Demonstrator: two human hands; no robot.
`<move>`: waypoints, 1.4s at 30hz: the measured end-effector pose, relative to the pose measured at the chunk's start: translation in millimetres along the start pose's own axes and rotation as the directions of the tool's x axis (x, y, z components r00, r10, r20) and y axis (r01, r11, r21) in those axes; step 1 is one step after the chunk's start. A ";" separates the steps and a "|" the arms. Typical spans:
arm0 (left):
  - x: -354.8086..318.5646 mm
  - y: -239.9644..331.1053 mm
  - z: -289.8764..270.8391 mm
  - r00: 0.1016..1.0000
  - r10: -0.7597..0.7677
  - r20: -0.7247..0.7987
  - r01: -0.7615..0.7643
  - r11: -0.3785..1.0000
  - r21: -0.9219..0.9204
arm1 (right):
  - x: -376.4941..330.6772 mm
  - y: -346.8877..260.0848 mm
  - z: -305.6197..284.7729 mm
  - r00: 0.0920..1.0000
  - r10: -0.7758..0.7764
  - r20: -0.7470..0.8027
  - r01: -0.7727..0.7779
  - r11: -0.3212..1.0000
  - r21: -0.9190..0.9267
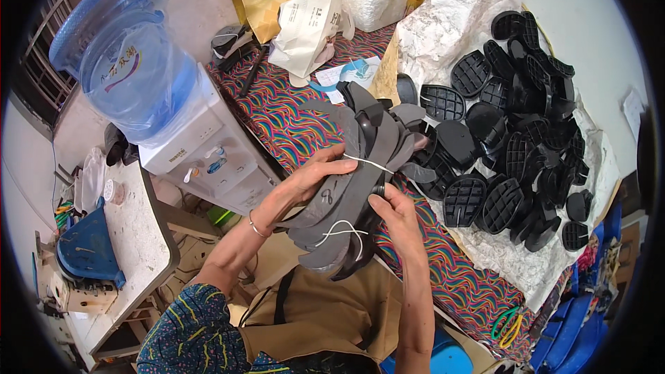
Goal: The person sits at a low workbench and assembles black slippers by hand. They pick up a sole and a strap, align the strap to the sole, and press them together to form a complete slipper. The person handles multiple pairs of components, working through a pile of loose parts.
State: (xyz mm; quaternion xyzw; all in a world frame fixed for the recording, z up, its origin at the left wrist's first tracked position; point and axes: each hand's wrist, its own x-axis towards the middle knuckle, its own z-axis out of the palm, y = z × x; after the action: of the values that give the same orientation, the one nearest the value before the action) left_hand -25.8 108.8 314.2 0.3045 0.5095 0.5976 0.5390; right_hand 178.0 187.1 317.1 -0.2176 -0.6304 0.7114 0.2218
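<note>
A thick bundle of grey and black shoe pieces [343, 197], long, curved and layered, is held up between my hands over the table's near edge. White string [370, 162] runs across its upper part, and another loop of string lies over its lower end. My left hand [320, 172] grips the bundle from the left side, thumb on top by the string. On the other side my right hand [400, 213] pinches the bundle's edge with thumb and fingers; the fingertips are partly hidden. Black rubber shoe heels [465, 199] with grooved faces lie just right of the bundle.
The heels pile up on a crumpled white sheet [443, 21], over a multicoloured wavy tablecloth [277, 125]. Scissors [510, 325] with green and yellow handles lie at the near right. A water dispenser [201, 145] with a blue bottle stands left. Paper bags [305, 31] sit behind.
</note>
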 end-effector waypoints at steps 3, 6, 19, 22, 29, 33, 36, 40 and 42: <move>0.3 4.1 -3.8 0.998 0.010 -0.058 0.003 0.976 0.216 | 3.4 5.1 15.0 0.994 -0.091 -0.058 0.088 0.995 -0.043; -7.8 16.2 -5.2 0.995 -0.079 0.054 0.067 0.979 0.193 | 3.5 -4.7 23.0 0.993 -0.090 -0.077 0.084 0.994 -0.071; -7.3 14.8 7.3 0.998 0.065 -0.024 -0.060 0.983 0.174 | 12.6 -7.0 -2.3 0.994 -0.009 0.107 -0.018 0.968 0.249; -3.4 12.0 13.3 0.993 0.036 -0.109 -0.019 0.988 0.153 | 18.5 -0.5 -4.0 0.999 -0.021 -0.046 0.023 0.999 0.040; 0.3 -19.4 8.9 0.927 0.119 -0.355 -0.050 0.979 0.199 | -17.3 -14.3 25.6 0.869 -0.443 -0.220 0.181 0.699 -0.692; -15.9 1.9 33.6 0.935 0.189 -0.301 -0.140 0.974 0.177 | -25.1 -17.0 43.0 0.873 -0.385 -0.299 0.048 0.679 -0.733; -18.2 2.6 34.9 0.937 0.245 -0.247 -0.190 0.955 0.226 | -27.7 -16.6 45.7 0.860 -0.366 -0.356 -0.019 0.674 -0.739; -14.7 -6.4 35.8 0.906 0.357 -0.227 -0.245 0.880 0.407 | -30.1 -20.6 45.7 0.837 -0.354 -0.418 -0.084 0.671 -0.737; -15.4 -7.2 37.3 0.900 0.372 -0.228 -0.221 0.839 0.497 | -29.9 -20.7 45.4 0.841 -0.335 -0.425 -0.105 0.670 -0.735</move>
State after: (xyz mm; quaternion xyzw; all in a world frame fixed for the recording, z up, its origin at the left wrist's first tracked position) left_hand 14.3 103.9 321.3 0.3997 0.6615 0.5777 0.2624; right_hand 176.2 135.4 343.5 -0.4321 -0.7881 0.2930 0.3260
